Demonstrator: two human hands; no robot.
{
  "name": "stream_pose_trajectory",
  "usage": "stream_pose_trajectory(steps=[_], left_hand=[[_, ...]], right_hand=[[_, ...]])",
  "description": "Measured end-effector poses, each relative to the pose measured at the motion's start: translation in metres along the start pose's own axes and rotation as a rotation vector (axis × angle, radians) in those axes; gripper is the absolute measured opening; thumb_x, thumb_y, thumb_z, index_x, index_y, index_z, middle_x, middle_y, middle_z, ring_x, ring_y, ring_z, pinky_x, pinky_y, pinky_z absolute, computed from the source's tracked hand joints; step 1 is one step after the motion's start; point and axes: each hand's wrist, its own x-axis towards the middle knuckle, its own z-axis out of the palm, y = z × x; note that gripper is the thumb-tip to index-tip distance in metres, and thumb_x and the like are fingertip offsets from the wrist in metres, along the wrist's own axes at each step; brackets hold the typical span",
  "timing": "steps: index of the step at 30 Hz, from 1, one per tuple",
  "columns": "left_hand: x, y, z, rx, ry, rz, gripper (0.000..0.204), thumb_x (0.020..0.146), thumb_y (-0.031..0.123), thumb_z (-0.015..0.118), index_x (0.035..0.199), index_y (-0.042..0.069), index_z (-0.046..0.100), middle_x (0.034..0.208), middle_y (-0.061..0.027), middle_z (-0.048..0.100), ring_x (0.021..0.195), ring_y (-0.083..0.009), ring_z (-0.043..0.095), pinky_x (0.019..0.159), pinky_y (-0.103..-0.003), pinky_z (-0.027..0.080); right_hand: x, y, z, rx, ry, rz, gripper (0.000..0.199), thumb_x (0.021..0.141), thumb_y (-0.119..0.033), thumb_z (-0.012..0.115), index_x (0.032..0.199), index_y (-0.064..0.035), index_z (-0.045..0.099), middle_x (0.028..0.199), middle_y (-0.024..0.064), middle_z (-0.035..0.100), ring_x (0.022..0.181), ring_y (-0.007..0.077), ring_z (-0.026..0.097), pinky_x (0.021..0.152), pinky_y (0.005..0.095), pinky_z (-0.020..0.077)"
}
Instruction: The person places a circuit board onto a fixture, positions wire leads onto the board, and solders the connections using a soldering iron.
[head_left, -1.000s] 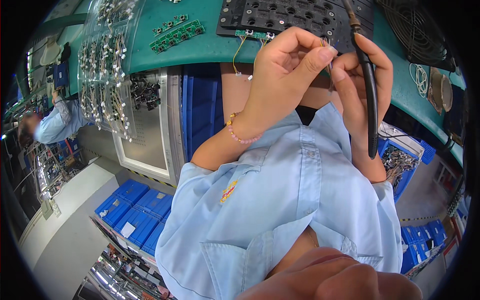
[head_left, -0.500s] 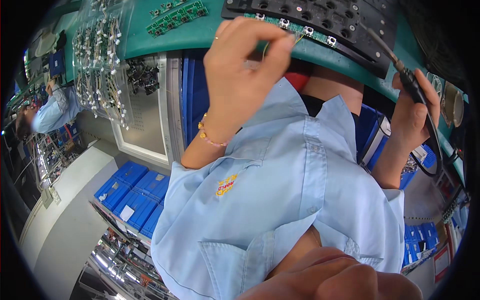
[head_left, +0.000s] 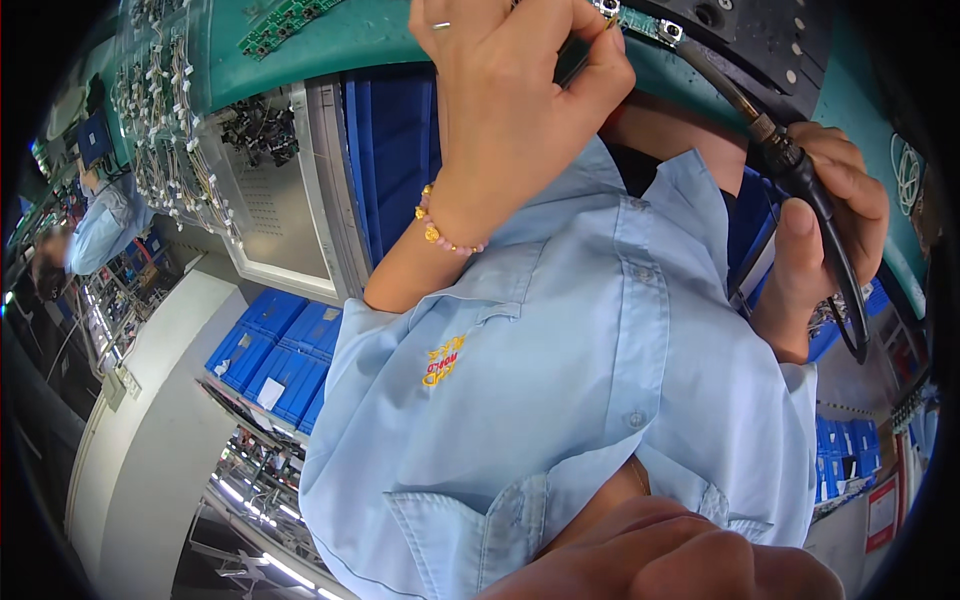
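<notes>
— From the head camera, what has each hand got?

— The right hand [head_left: 830, 230] is wrapped shut around the dark handle of a soldering iron [head_left: 810, 200], thumb laid along the grip. The left hand [head_left: 510, 90] is pinched closed on something thin near the small green circuit board [head_left: 640, 20] at the top edge; I cannot tell just what it pinches.

— Why hold the iron that way?

— I'd judge a full fist with the thumb on top keeps the tool steady, and it stays off to the person's right, apart from the board, so the hot end is clear of the fingers.

— Which way does it point?

— Its long axis runs on a slant: the front end goes up and toward the black fixture [head_left: 760, 30], the tail and cord drop down toward the lower right. The tip itself is hard to make out against the fixture.

— And around them?

— A green bench top [head_left: 300, 50], blue bins [head_left: 270, 340] below, the light blue shirt [head_left: 560, 400] filling the middle. Another person [head_left: 95, 225] works far off at the left.
</notes>
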Motion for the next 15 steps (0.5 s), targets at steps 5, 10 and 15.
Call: stream_pose_trajectory(steps=[5,10,15], left_hand=[[0.0,-0.002,0.002,0.007,0.024,0.027,0.01,0.068,0.006,0.068,0.072,0.006,0.059,0.117,-0.0133,0.054,0.119,-0.037,0.046,0.104,-0.052,0.026],[-0.002,-0.003,0.0,0.026,0.012,0.025,0.01,0.068,0.006,0.068,0.072,0.006,0.059,0.117,-0.0133,0.054,0.119,-0.0372,0.046,0.104,-0.052,0.026],[-0.002,-0.004,0.003,-0.007,0.033,0.05,0.01,0.068,0.006,0.067,0.072,0.006,0.058,0.117,-0.0133,0.054,0.118,-0.0371,0.047,0.104,-0.052,0.026]], right_hand=[[0.001,-0.003,0.009,0.005,-0.005,0.008,0.03,0.08,-0.003,0.07,0.101,0.0075,0.051,0.092,0.0221,0.06,0.079,0.0223,0.062,0.071,0.0288,0.0516],[0.001,-0.004,0.013,-0.064,-0.021,0.022,0.03,0.079,-0.001,0.07,0.1,0.0083,0.051,0.093,0.0223,0.06,0.079,0.022,0.063,0.072,0.0286,0.0524],[0.002,-0.006,0.015,-0.075,-0.022,0.028,0.028,0.079,0.002,0.069,0.099,0.0093,0.051,0.093,0.023,0.06,0.078,0.0215,0.064,0.072,0.0286,0.053]])
